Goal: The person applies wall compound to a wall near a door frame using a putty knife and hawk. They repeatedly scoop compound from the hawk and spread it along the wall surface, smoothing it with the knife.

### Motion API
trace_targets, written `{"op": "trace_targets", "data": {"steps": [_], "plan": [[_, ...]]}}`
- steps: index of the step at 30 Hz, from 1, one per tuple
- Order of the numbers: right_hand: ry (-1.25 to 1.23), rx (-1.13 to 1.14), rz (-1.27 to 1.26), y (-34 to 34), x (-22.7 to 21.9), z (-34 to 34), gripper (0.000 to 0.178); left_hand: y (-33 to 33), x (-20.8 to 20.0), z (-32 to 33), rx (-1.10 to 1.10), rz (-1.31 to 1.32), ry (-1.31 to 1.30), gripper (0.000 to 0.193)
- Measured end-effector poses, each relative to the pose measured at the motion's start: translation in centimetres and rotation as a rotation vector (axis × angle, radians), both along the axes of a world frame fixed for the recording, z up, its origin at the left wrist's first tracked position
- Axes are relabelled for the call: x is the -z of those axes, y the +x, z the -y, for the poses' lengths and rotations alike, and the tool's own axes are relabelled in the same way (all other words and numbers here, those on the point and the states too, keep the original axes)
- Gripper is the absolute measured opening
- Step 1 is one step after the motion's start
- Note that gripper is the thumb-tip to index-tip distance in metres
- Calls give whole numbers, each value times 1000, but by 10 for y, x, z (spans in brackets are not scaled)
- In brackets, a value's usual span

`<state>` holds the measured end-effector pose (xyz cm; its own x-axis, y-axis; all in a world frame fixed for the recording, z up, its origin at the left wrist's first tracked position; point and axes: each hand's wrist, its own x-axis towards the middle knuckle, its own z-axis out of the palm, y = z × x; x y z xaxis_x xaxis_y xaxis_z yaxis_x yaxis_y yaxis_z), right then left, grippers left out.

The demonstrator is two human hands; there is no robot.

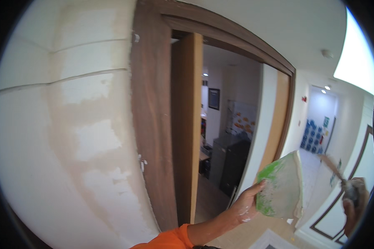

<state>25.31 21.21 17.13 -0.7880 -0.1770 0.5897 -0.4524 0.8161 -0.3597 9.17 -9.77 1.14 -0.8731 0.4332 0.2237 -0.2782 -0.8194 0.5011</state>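
Observation:
My left hand [248,202], its wrist speckled with white, grips the edge of a green filler board [280,189] smeared with pale plaster. A thick ridge of plaster [298,182] runs along the board's right edge. At the far right, my right hand [355,203] is closed round the handle of a putty knife [334,169]. The blade points up and left, is slightly blurred, and appears apart from the board. Both tools are held in the air. An orange sleeve [164,238] covers my left upper forearm.
On the left, a cream wall [29,141] carries white filler patches [99,139] and two horizontal grooves. A brown door frame [151,108] surrounds a partly open door [191,124]; dark cabinets [234,166] stand beyond. Down the corridor are stacked blue water bottles [311,135]. A mat [274,240] lies below.

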Motion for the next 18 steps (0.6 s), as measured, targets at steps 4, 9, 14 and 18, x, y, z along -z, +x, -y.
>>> {"op": "trace_targets", "data": {"steps": [4,9,14,18], "plan": [[-28,-378,-182,-82,-8,107,40,51,-46,95,-505,-24,86,53],[-50,-576,-221,-116,-14,191,30,86,-52,176,-997,-293,156,47],[-76,-785,-112,-130,0,238,36,126,-85,209,-1440,-487,56,50],[-141,-951,-229,-134,17,283,37,161,-106,233,-1690,-658,-99,56]]}}
